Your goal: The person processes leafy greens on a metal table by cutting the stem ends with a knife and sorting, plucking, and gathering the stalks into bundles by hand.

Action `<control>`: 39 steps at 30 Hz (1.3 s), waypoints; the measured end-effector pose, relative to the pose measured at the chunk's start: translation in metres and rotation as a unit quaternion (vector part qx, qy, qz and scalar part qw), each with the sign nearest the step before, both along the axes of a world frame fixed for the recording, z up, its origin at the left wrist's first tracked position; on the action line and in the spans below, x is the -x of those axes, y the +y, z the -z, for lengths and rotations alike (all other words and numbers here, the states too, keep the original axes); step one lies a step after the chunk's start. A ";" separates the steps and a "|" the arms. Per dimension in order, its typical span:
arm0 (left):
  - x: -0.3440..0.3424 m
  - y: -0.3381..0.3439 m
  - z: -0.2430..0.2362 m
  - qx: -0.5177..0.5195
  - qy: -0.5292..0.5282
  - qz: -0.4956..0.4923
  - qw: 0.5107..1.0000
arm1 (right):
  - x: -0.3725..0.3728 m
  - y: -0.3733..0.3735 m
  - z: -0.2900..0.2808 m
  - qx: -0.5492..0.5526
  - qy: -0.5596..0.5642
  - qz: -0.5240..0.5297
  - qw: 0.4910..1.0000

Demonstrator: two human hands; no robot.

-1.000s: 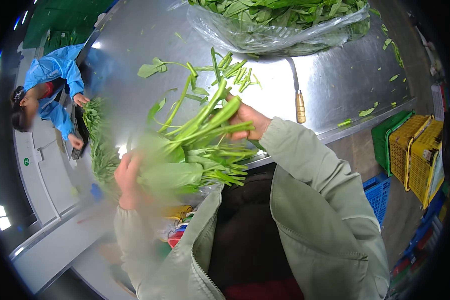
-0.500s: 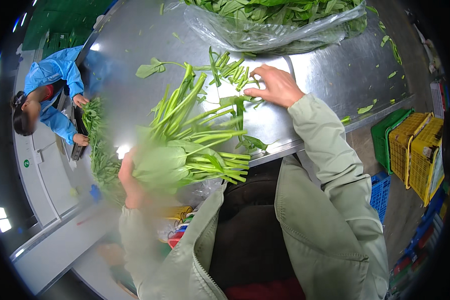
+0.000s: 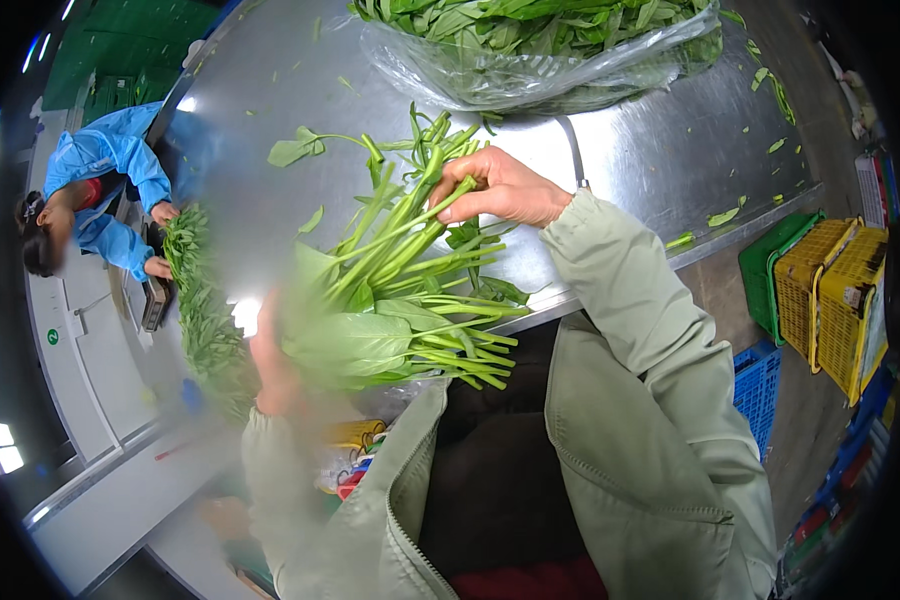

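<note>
A bunch of long-stemmed leafy greens, which looks like water spinach (image 3: 365,340), lies across my left hand (image 3: 273,362), closed around its leafy end. That hand is partly smeared by a blurred patch in the picture. The cut stems fan out to the right, over the table's near edge. At the upper stems, my right hand (image 3: 505,188) pinches a thick green stem (image 3: 462,187) between thumb and fingers. Short cut stems and loose leaves (image 3: 295,148) lie on the metal table (image 3: 635,150) just beyond the bunch.
A clear plastic bag (image 3: 530,75) full of greens sits at the far side. A person in blue (image 3: 120,160) handles a pile of greens (image 3: 205,290) at the left. Green (image 3: 765,270), yellow (image 3: 850,290) and blue crates (image 3: 757,385) stand at the right.
My right hand has moved left and closed on a stem, where before its fingers were apart over the cut stems. The bunch in my left hand has shifted slightly right.
</note>
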State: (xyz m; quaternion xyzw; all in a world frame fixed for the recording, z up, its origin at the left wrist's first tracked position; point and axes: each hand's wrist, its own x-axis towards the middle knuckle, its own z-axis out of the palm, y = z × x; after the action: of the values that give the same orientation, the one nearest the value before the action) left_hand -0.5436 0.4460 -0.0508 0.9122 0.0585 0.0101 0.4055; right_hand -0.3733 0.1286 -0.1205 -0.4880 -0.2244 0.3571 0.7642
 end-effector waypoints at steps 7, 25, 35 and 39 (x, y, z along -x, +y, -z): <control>0.003 0.001 0.008 -0.078 0.022 0.050 0.995 | 0.020 0.004 0.018 0.242 -0.555 0.260 0.752; 0.004 -0.012 0.002 -0.052 0.068 0.061 0.995 | 0.018 -0.025 0.058 0.197 0.134 0.184 0.954; -0.003 -0.022 -0.001 -0.028 0.046 0.030 0.998 | 0.003 0.011 0.027 0.096 0.053 0.037 0.993; 0.002 -0.007 0.008 -0.054 0.060 0.048 0.996 | -0.001 0.002 0.016 0.080 0.032 -0.020 0.996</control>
State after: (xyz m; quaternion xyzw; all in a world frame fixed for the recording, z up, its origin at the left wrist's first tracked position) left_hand -0.5459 0.4386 -0.0586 0.9334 0.0377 -0.0609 0.3517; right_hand -0.3718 0.1303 -0.1367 -0.5310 -0.1807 0.4045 0.7224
